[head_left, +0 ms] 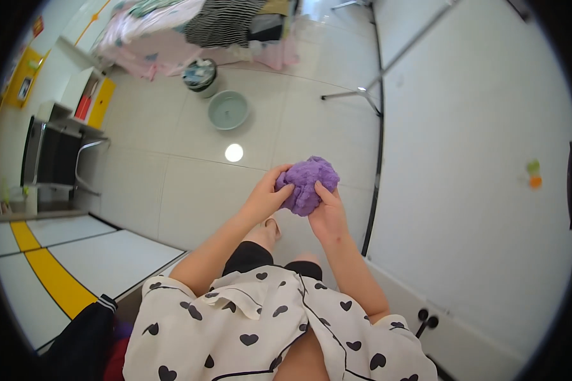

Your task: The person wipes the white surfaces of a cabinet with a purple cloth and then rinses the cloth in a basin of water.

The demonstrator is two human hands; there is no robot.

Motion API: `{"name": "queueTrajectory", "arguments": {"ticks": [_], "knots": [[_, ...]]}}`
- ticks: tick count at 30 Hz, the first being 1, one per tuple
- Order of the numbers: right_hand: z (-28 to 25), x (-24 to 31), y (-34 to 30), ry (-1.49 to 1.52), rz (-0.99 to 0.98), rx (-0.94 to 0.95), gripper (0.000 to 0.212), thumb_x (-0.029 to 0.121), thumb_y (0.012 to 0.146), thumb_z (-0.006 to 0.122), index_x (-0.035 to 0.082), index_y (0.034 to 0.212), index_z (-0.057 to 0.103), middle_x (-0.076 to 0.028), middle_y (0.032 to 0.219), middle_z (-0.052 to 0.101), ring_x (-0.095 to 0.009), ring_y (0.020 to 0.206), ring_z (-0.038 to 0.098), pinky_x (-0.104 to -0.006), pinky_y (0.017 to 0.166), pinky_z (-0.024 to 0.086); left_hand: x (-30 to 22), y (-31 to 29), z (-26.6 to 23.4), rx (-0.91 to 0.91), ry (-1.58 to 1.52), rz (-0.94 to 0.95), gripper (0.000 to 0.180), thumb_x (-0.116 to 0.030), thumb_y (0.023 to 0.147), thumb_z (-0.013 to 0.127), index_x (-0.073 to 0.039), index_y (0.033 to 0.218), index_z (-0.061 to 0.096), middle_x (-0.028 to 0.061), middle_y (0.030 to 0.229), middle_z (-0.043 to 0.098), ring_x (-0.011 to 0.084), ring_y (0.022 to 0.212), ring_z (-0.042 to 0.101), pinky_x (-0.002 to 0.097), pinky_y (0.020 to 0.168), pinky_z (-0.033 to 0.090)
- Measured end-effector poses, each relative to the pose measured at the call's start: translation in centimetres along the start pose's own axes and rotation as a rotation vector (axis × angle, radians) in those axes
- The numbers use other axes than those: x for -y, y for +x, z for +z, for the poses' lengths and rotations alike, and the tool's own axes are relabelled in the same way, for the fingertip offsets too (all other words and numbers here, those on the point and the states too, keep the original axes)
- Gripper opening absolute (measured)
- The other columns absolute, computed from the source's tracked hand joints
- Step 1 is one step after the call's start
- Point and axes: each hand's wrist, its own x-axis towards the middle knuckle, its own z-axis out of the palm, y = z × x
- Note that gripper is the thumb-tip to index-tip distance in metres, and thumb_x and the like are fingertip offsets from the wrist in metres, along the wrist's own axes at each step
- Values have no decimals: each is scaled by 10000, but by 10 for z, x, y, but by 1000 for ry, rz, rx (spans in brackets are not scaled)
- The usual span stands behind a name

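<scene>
A bunched-up purple cloth (309, 181), fluffy like a towel, is held up in front of me between both hands. My left hand (268, 193) is closed on its left side, with the thumb across the front. On the lower right, my right hand (328, 213) grips it, its thumb pressed into the folds. Most of my other fingers are hidden behind the cloth. Farther off on the floor, beyond the cloth and to its left, stands a pale green basin (229, 110).
A lined bin (203, 82) stands beside the basin. At the back is a bed (152, 44) with a striped garment (219, 24). Left are a black chair (54, 152) and shelf unit (76, 89). Metal stand legs (362, 93) meet the floor near the right-hand white panel (464, 159).
</scene>
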Motion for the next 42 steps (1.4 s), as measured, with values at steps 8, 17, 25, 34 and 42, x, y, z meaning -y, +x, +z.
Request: {"name": "queueTrajectory", "arguments": {"ticks": [8,17,25,34,42], "knots": [[51,-31,156,-148,166,11,473,-21,873,523,45,1319,378,-75,1245,492,-195,1138,499,-349,981,410,0,93,-116,-274,-21,-172,245,-68,822,611,-35,1060,566,23,929,595,98,836,544,241,759,455],[62,-72,375,-479,158,-63,470,-19,809,583,13,1256,444,-106,1194,526,-195,1106,510,-325,966,409,30,231,-211,-564,75,-197,144,4,795,596,-58,882,500,23,886,562,110,894,536,252,759,445],[61,-158,556,-1002,465,-73,333,138,816,669,-24,1082,550,-68,926,619,-143,878,577,-259,778,467,108,341,-340,-854,9,-298,221,-56,841,615,-21,1055,576,46,878,604,124,778,570,242,718,459],[-24,-363,712,-849,493,-393,510,178,776,722,-54,1154,470,-120,1077,573,-173,935,566,-272,809,467,284,456,-538,-644,332,-408,246,-86,820,614,-39,1058,573,71,853,606,160,800,583,286,724,461],[-139,-503,816,-1249,225,-531,534,131,806,637,5,1278,422,-173,1179,528,-284,1078,528,-362,912,427,435,554,-632,-551,567,-389,442,-116,826,602,-88,1251,488,167,1122,551,258,966,575,318,826,466]]}}
